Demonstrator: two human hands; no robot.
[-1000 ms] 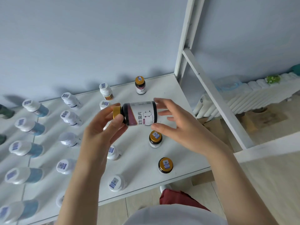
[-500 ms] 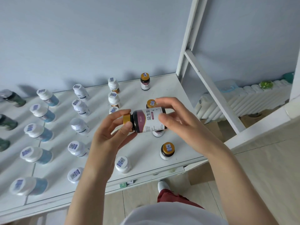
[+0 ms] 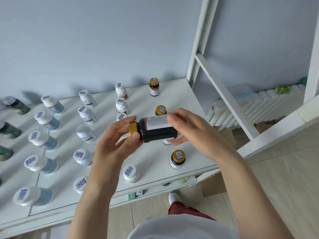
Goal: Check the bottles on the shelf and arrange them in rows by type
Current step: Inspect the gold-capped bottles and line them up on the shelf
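Note:
A dark bottle with a gold cap lies on its side in the air above the white shelf. My left hand grips its cap end, and my right hand holds its base end. The small-print side of its white label faces up. More gold-capped dark bottles stand in a column on the right of the shelf. White-capped bottles form columns further left. Blue-bodied ones follow, with dark green ones at the left edge.
A white shelf post and slanted brace rise at the right. Behind them a white radiator runs along the wall. A cardboard box sits on the floor under the shelf's right corner. My shoe is on the tiled floor.
The bottle has been rotated in my hands, so the label's front has turned away and the small-print side now faces up. The view has shifted, showing more of the shelf's left side.

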